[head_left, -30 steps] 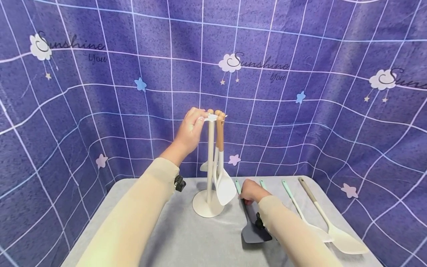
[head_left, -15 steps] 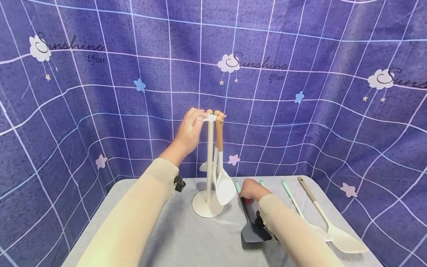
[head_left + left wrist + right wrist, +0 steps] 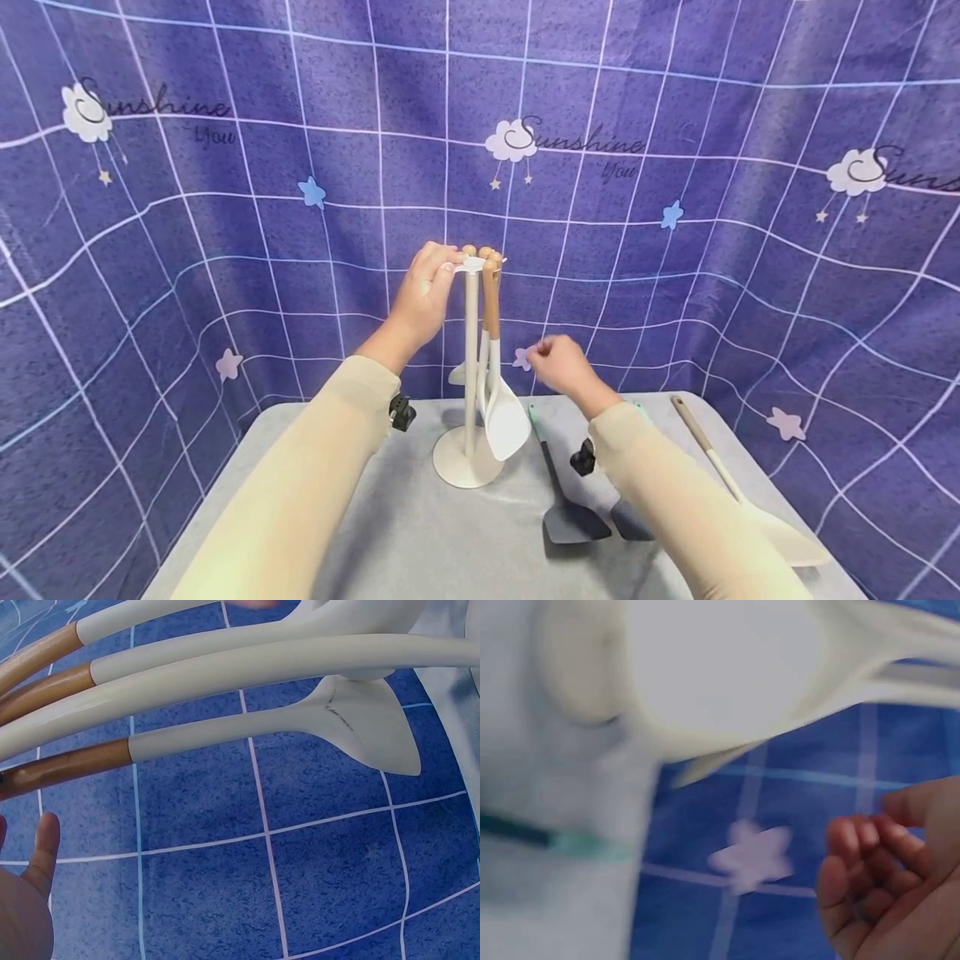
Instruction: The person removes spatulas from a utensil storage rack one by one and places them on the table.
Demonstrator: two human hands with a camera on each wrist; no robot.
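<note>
A cream utensil stand (image 3: 472, 358) with a round base stands on the table. Wooden-handled white kitchen utensils hang from its top, one a white turner (image 3: 507, 427); in the left wrist view another white turner (image 3: 367, 724) hangs beside the pole. My left hand (image 3: 422, 296) holds the rim of the stand's top, thumb below and fingers above. My right hand (image 3: 562, 365) is in the air right of the hanging utensils, fingers loosely curled and holding nothing. Below it lies a dark grey turner (image 3: 573, 523) with a green handle end.
Right of that turner lies another dark grey utensil head (image 3: 632, 521), mostly hidden by my right sleeve. A beige-handled cream utensil (image 3: 705, 433) lies at the table's right side. A blue-purple grid curtain (image 3: 360, 167) hangs behind the grey table (image 3: 420, 550).
My right hand has let go of the dark grey turner's handle and risen off the table, up beside the hanging utensils. The turner stays lying there. My left hand keeps its hold on the stand.
</note>
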